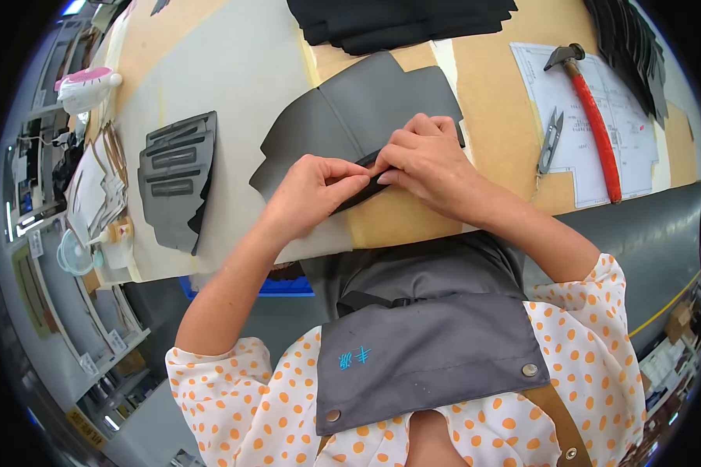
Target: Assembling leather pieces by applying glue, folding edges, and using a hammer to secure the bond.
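- White printed paper sheet (592,132) lies on the workbench, right of the hands.
- Small white shelf labels (117,341), far lower left.

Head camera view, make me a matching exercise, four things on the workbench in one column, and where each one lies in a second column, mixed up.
Things:
1. hammer
2. thread snips
3. stack of grey cut pieces
4. small dark strip

Places:
A. pinched between the left hand and right hand
B. lying on the white paper sheet, far right
C. on the pale surface, left of the hands
D. at the paper's left edge, beside the hammer

Pairs: 1-B, 2-D, 3-C, 4-A
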Motion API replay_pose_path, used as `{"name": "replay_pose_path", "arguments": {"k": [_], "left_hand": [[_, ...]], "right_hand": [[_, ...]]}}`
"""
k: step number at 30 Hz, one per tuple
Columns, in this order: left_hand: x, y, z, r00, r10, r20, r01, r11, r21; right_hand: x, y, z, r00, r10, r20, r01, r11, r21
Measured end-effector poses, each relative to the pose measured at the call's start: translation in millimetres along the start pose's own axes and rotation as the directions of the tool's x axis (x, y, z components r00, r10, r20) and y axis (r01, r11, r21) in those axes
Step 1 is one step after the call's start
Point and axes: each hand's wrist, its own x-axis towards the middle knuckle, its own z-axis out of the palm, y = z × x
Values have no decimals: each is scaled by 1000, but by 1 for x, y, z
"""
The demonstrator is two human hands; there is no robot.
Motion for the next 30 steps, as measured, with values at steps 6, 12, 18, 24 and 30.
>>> {"name": "replay_pose_path", "arguments": {"k": [6, 12, 18, 24, 30], "left_hand": [[3, 17, -5, 985, -145, 90, 138, 987, 79], [4, 12, -5, 993, -100, 70, 94, 992, 85], [4, 15, -4, 996, -77, 51, 71, 991, 114], [2, 12, 0, 998, -55, 41, 49, 991, 125], [-2, 6, 8, 996, 76, -40, -65, 972, 225]], "right_hand": [[-4, 0, 3, 1000, 17, -11, -16, 998, 59], [-2, -2, 6, 999, 37, -23, -35, 996, 87], [-3, -2, 7, 998, 54, -23, -51, 994, 93], [-3, -3, 7, 999, 51, -14, -49, 993, 105], [-3, -3, 7, 999, 50, -13, -49, 995, 86]]}}
